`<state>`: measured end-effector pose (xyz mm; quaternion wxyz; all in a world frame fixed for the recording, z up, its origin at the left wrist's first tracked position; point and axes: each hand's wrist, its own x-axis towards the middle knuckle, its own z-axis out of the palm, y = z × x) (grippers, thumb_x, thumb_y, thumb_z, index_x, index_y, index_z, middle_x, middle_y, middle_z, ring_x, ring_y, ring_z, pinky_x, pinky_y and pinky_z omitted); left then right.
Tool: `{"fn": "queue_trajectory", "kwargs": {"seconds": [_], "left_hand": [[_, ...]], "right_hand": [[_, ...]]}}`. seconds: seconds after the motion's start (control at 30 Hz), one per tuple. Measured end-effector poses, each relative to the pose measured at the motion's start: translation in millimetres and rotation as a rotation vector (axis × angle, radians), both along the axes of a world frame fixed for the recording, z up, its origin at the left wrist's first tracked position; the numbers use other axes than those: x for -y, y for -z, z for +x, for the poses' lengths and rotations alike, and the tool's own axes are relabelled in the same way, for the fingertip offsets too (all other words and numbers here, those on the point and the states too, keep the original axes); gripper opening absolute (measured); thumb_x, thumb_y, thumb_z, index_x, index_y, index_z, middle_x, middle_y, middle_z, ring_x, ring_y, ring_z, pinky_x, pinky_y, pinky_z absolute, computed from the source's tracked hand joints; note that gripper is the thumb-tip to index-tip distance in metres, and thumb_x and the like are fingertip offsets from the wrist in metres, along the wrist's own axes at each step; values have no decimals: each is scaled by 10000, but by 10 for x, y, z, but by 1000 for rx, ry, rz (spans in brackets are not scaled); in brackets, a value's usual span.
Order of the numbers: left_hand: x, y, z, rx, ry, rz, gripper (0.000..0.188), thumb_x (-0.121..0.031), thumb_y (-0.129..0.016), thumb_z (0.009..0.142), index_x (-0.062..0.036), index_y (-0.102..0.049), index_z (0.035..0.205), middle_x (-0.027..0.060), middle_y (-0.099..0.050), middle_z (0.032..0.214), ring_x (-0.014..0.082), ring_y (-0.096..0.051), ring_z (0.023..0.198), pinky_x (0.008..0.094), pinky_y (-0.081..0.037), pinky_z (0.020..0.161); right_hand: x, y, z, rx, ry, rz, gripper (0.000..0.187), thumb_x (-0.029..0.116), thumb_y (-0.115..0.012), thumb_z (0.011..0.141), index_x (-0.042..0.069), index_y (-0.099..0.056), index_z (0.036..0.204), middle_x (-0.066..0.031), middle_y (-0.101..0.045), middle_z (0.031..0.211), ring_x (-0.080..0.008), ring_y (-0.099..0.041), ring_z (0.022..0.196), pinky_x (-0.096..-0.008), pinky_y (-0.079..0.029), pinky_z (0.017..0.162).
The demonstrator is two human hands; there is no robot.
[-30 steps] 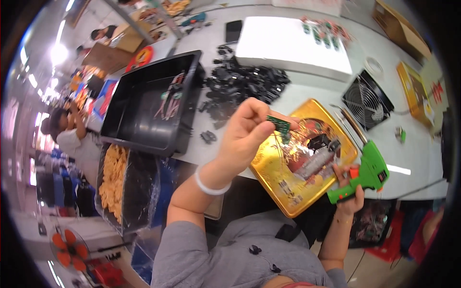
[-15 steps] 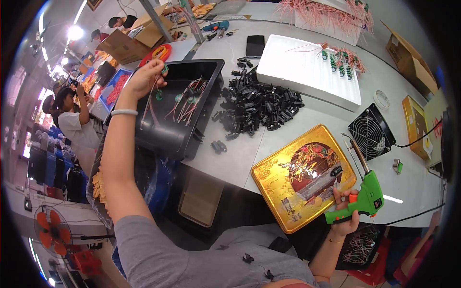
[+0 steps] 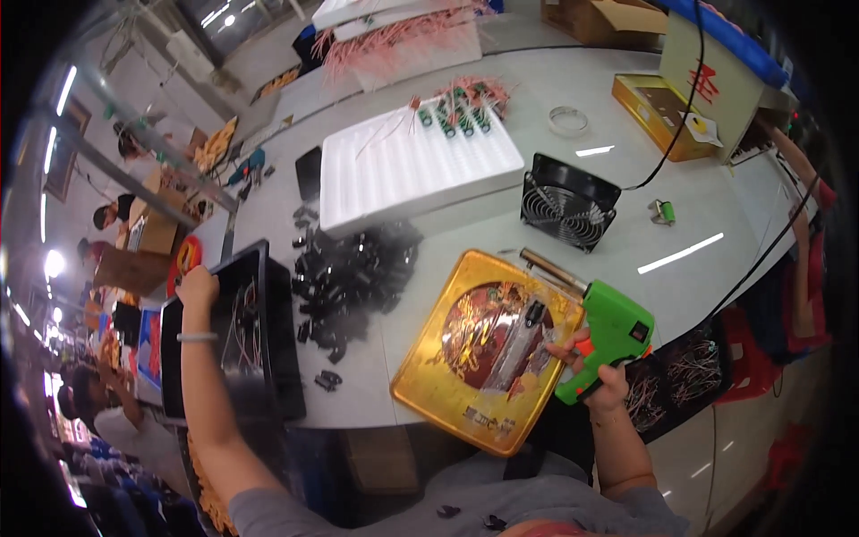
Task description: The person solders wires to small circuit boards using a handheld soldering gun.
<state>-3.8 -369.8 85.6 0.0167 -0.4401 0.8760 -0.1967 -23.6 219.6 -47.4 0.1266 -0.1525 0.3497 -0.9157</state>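
My right hand (image 3: 610,387) is wrapped round the handle of a green soldering gun (image 3: 619,324), whose metal tip reaches over the far right corner of a golden tin (image 3: 428,356). On the tin lie a small black plastic part (image 3: 534,313) and a clear strip. My left hand (image 3: 199,288) is stretched out to the left edge of a black bin (image 3: 281,358), fingers curled; whatever is in them is hidden. Thin wires (image 3: 243,313) lie inside that bin. Beside it, small black plastic parts (image 3: 353,277) are heaped on the table.
Behind the heap stands a white foam tray (image 3: 358,192) with green wired coils (image 3: 456,118). A black fan (image 3: 568,206), a tape roll (image 3: 567,120) and a golden box (image 3: 658,112) are at the right. Several people sit at the far left; another person's arm (image 3: 801,170) shows far right.
The view has swung to the right. My left hand, which was holding up green wired parts over the bin, is now lower at its edge. The soldering gun stays in my right hand beside the tin.
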Motion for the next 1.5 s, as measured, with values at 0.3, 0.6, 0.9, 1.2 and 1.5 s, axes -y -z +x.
{"fn": "queue_trajectory", "kwargs": {"seconds": [0.3,0.6,0.9,1.2,1.5], "left_hand": [[-1698,-119,-1909,-438,1151,141,141,-204,-594,736,-96,-614,825,73,-604,821,271,-528,880,430,-359,806],[-2030,658,-3668,-638,562,396,240,-322,-612,768,-160,-628,944,69,-573,1099,264,-461,1081,480,-335,870],[-2138,554,-3552,-709,930,-4,195,-318,-656,716,-194,-640,866,14,-546,1049,246,-422,1102,497,-237,946],[-1681,654,-3834,-890,680,533,219,-344,-655,735,-156,-680,845,-3,-606,926,197,-504,961,429,-338,848],[-1519,577,-3694,-1500,372,1310,159,-221,-645,804,-106,-614,909,14,-627,808,110,-555,695,253,-403,593]], "right_hand": [[-9,75,53,-28,-115,-59,567,187,-589,751,13,-375,1247,-148,-483,1154,-280,-473,1101,-544,-302,993],[-22,61,14,18,-138,37,574,204,-562,751,-9,-368,1247,-161,-488,1141,-281,-480,1078,-524,-294,994],[-62,22,-21,-58,-178,38,520,201,-534,777,-20,-397,1228,-180,-479,1168,-286,-478,1094,-505,-283,1006],[-33,6,-13,-29,-191,28,525,188,-534,775,-18,-389,1235,-177,-480,1166,-284,-476,1094,-507,-284,1004],[-66,22,-4,-7,-182,33,545,182,-530,760,-23,-379,1242,-176,-480,1169,-283,-469,1103,-485,-296,1001]]}}
